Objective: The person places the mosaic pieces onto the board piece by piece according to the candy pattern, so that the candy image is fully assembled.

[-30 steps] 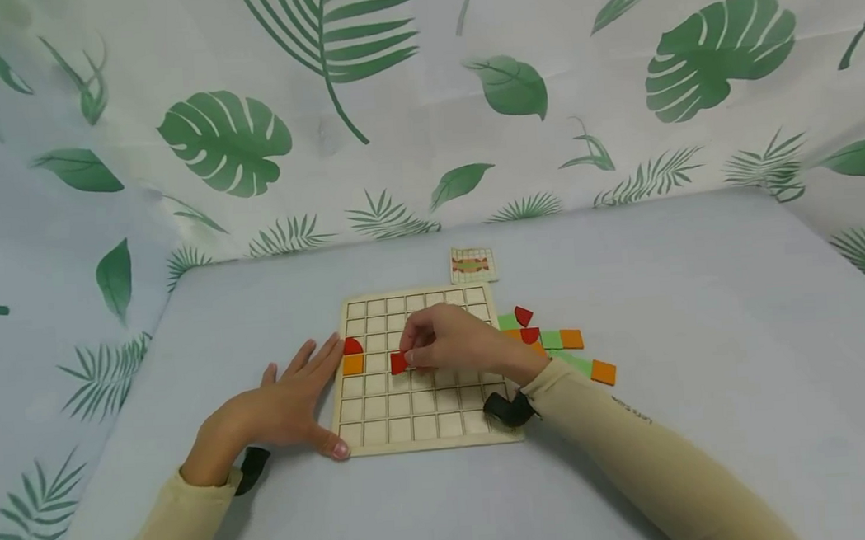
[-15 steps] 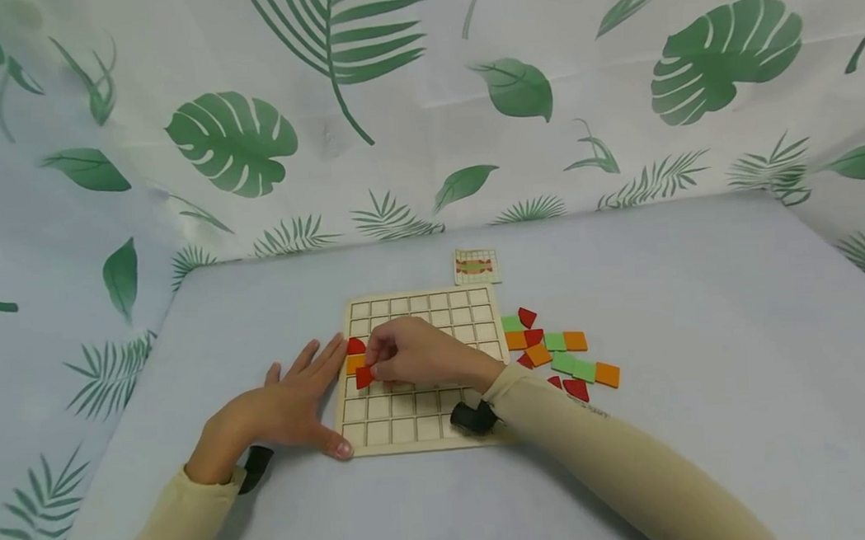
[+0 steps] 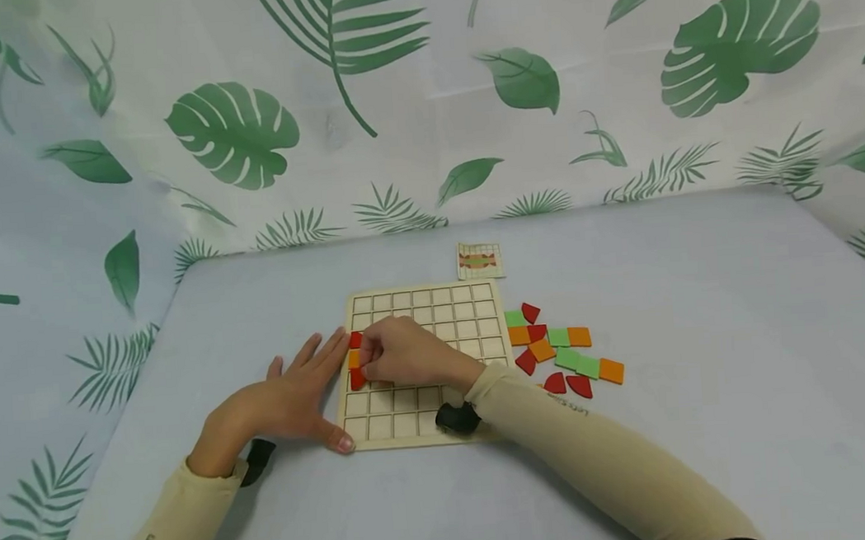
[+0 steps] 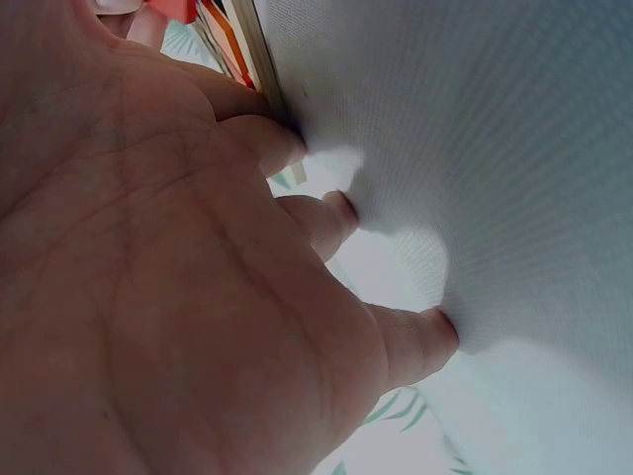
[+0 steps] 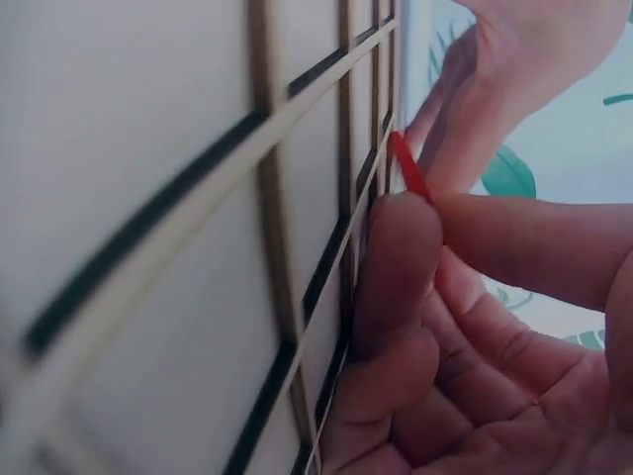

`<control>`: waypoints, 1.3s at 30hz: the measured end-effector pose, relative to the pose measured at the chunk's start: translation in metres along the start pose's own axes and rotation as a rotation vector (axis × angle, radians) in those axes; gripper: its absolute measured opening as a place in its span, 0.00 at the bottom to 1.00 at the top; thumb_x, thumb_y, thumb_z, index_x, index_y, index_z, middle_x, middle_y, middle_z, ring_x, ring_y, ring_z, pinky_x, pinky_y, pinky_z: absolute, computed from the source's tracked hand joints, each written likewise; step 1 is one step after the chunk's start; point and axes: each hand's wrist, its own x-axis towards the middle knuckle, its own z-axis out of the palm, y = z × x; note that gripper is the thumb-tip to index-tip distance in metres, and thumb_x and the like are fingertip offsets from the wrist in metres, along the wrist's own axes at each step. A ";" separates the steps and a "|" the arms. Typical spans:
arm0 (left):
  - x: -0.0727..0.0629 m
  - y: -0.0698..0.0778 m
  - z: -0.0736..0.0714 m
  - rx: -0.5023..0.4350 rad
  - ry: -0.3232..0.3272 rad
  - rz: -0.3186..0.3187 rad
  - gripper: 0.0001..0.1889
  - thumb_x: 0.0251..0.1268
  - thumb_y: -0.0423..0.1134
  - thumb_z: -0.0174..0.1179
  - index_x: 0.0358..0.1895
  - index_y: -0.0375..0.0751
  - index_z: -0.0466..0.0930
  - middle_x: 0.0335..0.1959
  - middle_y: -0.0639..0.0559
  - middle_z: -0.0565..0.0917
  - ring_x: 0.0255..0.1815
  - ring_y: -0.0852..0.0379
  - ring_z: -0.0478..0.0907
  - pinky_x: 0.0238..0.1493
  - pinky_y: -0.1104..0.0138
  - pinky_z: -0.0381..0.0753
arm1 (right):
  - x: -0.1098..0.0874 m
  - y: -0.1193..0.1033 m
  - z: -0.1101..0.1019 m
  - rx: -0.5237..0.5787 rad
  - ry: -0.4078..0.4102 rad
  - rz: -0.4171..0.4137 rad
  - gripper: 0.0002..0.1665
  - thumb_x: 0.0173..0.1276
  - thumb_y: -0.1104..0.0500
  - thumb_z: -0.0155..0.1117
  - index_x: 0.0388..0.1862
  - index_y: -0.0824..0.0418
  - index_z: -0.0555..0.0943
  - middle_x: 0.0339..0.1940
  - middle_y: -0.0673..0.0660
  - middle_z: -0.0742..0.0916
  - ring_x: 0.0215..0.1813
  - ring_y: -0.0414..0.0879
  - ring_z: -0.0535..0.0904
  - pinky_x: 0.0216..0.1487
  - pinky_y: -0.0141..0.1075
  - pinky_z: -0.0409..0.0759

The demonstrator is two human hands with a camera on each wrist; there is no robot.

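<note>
- The right hand [image 3: 406, 352] has its fingers curled in, thumb and fingertip pinching a red tile [image 3: 357, 379] over the left-hand column of a wooden grid board [image 3: 466, 330].
- In the right wrist view the red tile stands at a slant to the board; whether it touches the grid there I cannot tell.
- The left hand [image 3: 288, 404] lies spread along the board's left side and grips nothing — its fingers extended, the thumb at the near left corner, some fingertips resting on the pale tabletop [image 3: 704, 328].
- Just beyond the held piece, in the same column, sits an orange tile [image 3: 354, 359], and past it a second red tile [image 3: 356, 340], partly hidden by the fingers.
- To the right of the board lies a loose scatter of green pieces [image 3: 559, 336], orange squares [image 3: 611, 371] and red pieces with curved edges [image 3: 579, 386] — some touching one another.
- A small pattern card [image 3: 479, 261] lies at the board's far right corner.
- Beige sleeves [image 3: 600, 450] cover both forearms.
- Behind hangs a white cloth [image 3: 410, 151] printed with green leaves.
</note>
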 end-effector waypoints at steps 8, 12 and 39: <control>0.000 -0.002 0.004 -0.015 -0.003 0.004 0.77 0.49 0.63 0.83 0.89 0.39 0.32 0.90 0.44 0.35 0.88 0.34 0.27 0.72 0.22 0.31 | 0.004 -0.001 0.005 -0.058 0.008 0.024 0.04 0.69 0.69 0.69 0.34 0.62 0.87 0.25 0.48 0.85 0.27 0.39 0.77 0.33 0.30 0.75; -0.001 -0.002 0.003 -0.020 -0.005 0.011 0.77 0.49 0.63 0.83 0.89 0.39 0.31 0.90 0.44 0.34 0.87 0.34 0.26 0.72 0.22 0.31 | 0.005 -0.003 0.006 -0.041 0.009 0.032 0.06 0.70 0.69 0.69 0.32 0.62 0.86 0.23 0.49 0.86 0.24 0.40 0.77 0.31 0.31 0.75; 0.006 -0.006 0.000 0.017 -0.013 -0.011 0.77 0.50 0.64 0.82 0.89 0.41 0.31 0.90 0.45 0.34 0.88 0.35 0.26 0.73 0.23 0.32 | 0.011 -0.004 0.008 -0.159 0.044 -0.004 0.08 0.65 0.71 0.70 0.29 0.59 0.86 0.27 0.49 0.86 0.29 0.43 0.79 0.33 0.32 0.77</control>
